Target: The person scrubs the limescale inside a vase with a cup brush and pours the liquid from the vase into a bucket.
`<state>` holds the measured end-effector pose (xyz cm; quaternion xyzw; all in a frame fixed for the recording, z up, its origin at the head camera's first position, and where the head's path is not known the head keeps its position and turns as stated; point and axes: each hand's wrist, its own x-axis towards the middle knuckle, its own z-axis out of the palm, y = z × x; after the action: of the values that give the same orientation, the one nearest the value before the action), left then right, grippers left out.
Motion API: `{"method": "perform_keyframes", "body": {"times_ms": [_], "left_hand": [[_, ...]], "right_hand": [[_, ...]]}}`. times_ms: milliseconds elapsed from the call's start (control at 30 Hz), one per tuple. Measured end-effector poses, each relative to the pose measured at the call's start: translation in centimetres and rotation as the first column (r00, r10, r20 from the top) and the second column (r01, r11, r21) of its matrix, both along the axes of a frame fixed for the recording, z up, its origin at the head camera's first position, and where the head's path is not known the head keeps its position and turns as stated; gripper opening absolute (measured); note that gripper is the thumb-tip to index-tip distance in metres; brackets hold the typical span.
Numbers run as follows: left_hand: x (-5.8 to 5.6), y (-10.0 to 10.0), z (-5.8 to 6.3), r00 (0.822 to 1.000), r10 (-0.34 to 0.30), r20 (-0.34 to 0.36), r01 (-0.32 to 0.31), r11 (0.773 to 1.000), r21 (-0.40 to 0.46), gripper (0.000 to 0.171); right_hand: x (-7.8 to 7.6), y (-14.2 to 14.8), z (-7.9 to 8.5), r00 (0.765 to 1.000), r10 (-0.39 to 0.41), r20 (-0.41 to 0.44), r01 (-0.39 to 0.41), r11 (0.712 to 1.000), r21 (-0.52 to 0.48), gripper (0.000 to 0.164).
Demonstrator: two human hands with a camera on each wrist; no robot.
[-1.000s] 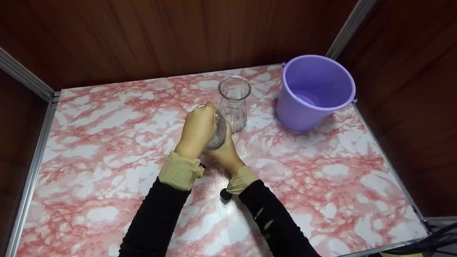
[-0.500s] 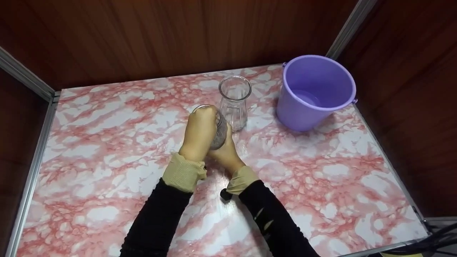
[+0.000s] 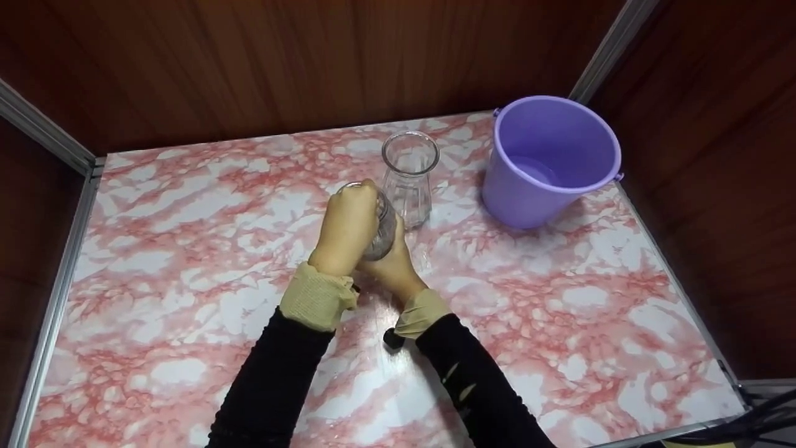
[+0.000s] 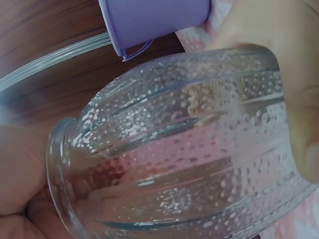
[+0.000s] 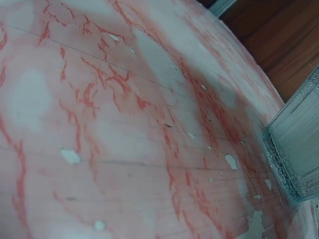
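Observation:
A clear glass jar [image 3: 380, 233] with a bumpy, ribbed wall is held tilted near the middle of the table. My right hand [image 3: 392, 270] grips its lower part from the right, and thumb and fingers wrap the base in the left wrist view. My left hand [image 3: 348, 218] is bent over the jar's mouth, right at the rim [image 4: 57, 174]; its fingertips are hidden, so I cannot tell whether they pinch anything. The right hand lies outside the right wrist view. Just behind the held jar stands a second clear glass vessel [image 3: 407, 186], upright with a wide rim.
A purple bucket [image 3: 516, 199] stands at the back right of the pink-and-white marbled table [image 3: 186, 298]. Brown wood-grain panels [image 3: 280, 62] enclose the back and sides. Part of a glass wall and base [image 5: 296, 149] shows at the right edge of the right wrist view.
My left hand has shifted slightly right, then back a little left, over the jar's mouth. The right hand keeps its grip, and the second vessel and bucket have stayed put.

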<state>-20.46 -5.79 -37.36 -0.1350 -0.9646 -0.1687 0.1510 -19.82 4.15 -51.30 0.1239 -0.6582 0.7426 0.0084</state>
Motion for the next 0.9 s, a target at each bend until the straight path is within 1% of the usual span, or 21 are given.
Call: {"method": "perform_keyframes", "body": {"times_ms": [233,400,467,533,600,667,767,900], "left_hand": [[0.1,-0.1,-0.5,0.999,0.005,-0.035,-0.006,0.999,-0.032,0.011],[0.2,0.1,-0.4,0.999,0.014,-0.045,-0.016,0.999,-0.050,0.012],[0.2,0.2,-0.2,1.000,0.020,-0.018,-0.021,0.999,-0.031,0.008],[0.1,0.3,0.1,0.999,0.031,0.025,-0.032,0.999,0.010,0.005],[0.1,0.4,0.3,0.997,0.043,0.069,-0.047,0.997,0.058,0.010],[0.1,0.4,0.4,0.994,0.052,0.094,-0.061,0.993,0.099,0.013],[0.2,0.5,0.3,0.995,0.050,0.081,-0.060,0.989,0.135,0.017],[0.3,0.5,-0.1,0.999,0.032,0.021,-0.035,0.988,0.153,0.024]], "right_hand": [[0.1,0.0,0.2,1.000,0.009,0.007,-0.009,1.000,0.013,0.109],[-0.8,-0.1,-1.8,1.000,-0.009,0.018,0.008,1.000,0.024,0.114],[-1.2,-0.2,-2.6,1.000,-0.020,0.017,0.020,0.999,0.042,0.116],[-1.3,-0.2,-3.0,0.999,-0.028,0.017,0.027,0.998,0.053,0.116],[-1.3,-0.1,-3.2,0.999,-0.034,0.016,0.033,0.997,0.063,0.117],[-1.3,0.0,-3.3,0.999,-0.033,0.015,0.032,0.997,0.067,0.119],[-1.3,0.1,-3.2,1.000,-0.023,0.013,0.023,0.998,0.054,0.119],[-1.3,0.3,-3.2,1.000,-0.018,0.013,0.018,0.999,0.047,0.119]]}}
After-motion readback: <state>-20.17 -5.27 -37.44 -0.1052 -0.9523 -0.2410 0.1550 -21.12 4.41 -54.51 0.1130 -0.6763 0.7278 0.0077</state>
